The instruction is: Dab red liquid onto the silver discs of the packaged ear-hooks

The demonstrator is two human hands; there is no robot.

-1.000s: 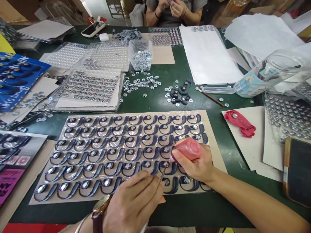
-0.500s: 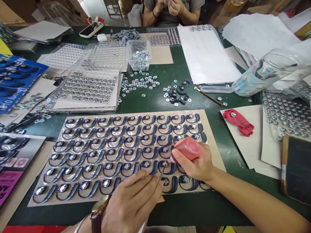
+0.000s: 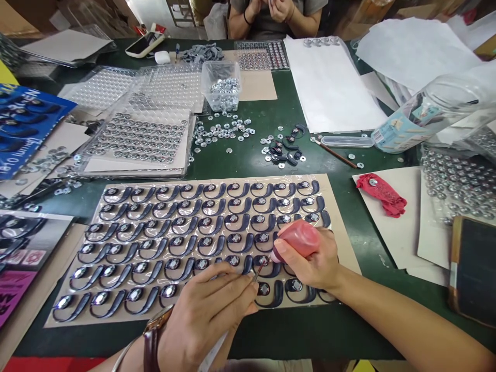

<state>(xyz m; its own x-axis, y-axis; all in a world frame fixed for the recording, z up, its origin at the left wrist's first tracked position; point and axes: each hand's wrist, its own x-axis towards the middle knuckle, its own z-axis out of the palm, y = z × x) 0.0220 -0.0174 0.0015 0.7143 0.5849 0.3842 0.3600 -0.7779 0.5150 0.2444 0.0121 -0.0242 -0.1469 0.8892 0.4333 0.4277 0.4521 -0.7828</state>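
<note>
A brown cardboard sheet (image 3: 343,243) in front of me carries several rows of dark curved hook-shaped parts (image 3: 201,227), each with a small round metal disc. My right hand (image 3: 313,261) is closed round a pink squeeze bottle (image 3: 296,237), its nozzle pointing down at a part in the lower right rows. My left hand (image 3: 205,315), with a watch at the wrist, pinches a thin pointed tool (image 3: 258,273) whose tip meets the nozzle over the same part.
Clear blister trays (image 3: 139,137) with metal discs lie behind the sheet. A small clear tub (image 3: 220,85), loose washers (image 3: 225,129), white paper sheets (image 3: 333,88), a red cloth (image 3: 382,194) and a plastic jar (image 3: 430,116) surround it. Another person's hands (image 3: 271,8) work across the table.
My left hand has shifted slightly up and left along the sheet's front edge. The right hand and bottle have stayed almost still.
</note>
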